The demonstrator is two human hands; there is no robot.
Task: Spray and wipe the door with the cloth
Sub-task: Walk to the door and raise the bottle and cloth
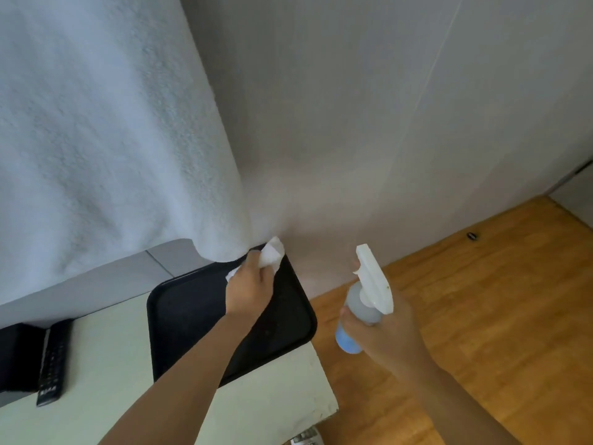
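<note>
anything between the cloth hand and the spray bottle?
Nothing in the head view: between the left hand with the cloth and the spray bottle show only bare door and floor.

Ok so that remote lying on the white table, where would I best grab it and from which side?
Judging by its pose, take the remote across its long edges near the middle, coming from above. It lies flat and narrow on the table, with a black object close along its left edge, so a sideways reach looks cramped.
</note>
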